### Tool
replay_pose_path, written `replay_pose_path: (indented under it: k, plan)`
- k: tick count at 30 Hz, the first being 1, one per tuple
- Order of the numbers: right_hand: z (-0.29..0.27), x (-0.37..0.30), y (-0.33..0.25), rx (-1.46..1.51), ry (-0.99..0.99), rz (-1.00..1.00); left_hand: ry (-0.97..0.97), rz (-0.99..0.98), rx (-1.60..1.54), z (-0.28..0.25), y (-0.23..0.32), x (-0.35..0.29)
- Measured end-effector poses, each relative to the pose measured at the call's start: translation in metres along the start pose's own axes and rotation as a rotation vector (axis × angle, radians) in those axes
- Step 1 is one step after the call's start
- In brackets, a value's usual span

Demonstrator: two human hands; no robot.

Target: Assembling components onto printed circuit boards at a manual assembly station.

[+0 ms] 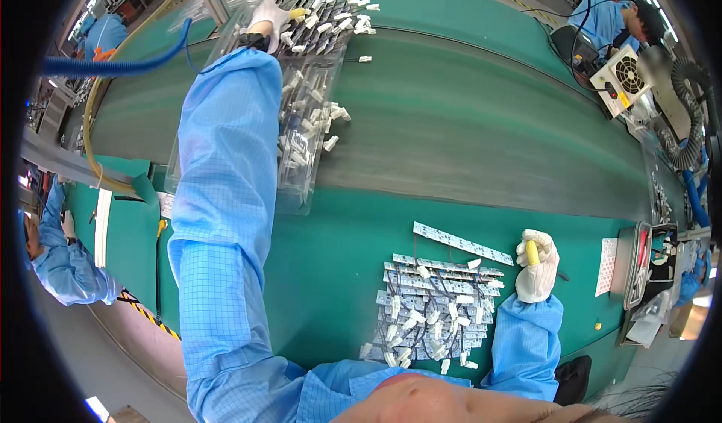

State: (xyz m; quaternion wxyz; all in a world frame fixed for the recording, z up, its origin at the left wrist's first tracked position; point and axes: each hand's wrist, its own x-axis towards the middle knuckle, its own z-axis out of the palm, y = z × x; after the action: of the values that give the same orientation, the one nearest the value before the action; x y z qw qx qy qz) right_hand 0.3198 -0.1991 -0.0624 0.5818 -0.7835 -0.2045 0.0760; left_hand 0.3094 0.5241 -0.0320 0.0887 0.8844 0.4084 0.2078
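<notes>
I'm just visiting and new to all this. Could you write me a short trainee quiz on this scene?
1. True or false: the left hand is stretched farther out from the body than the right hand.
2. What lies beside the right hand, on its left?
3. Fill the gap: both hands wear mostly ____ gloves.

Key:
1. True.
2. Strip-shaped boards, with white connectors among them.
3. White.
</notes>
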Motion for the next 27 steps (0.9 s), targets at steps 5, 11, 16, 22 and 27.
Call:
replay_pose_path:
  k: [5, 11, 16, 22, 27]
  plan:
    - [-0.002, -0.005, 0.006, 0.248, -0.010, -0.031, 0.369, 0.435, 0.371, -0.043, 0.020, -0.048]
    - [0.004, 0.007, 0.014, -0.116, -0.076, -0.255, -0.082, 0.449, -0.326, -0.140, 0.103, -0.247]
    - [0.010, 0.010, -0.014, -0.644, -0.318, -0.677, -0.515, 0.769, -0.446, -0.178, 0.135, -0.421]
    - [0.007, -0.035, -0.082, -0.175, -0.102, -0.423, -0.876, 0.315, -0.919, -0.182, 0.144, -0.520]
    - [-0.003, -0.097, -0.112, -0.486, -0.253, -1.064, -0.935, -0.213, -1.762, -0.186, 0.170, -0.560]
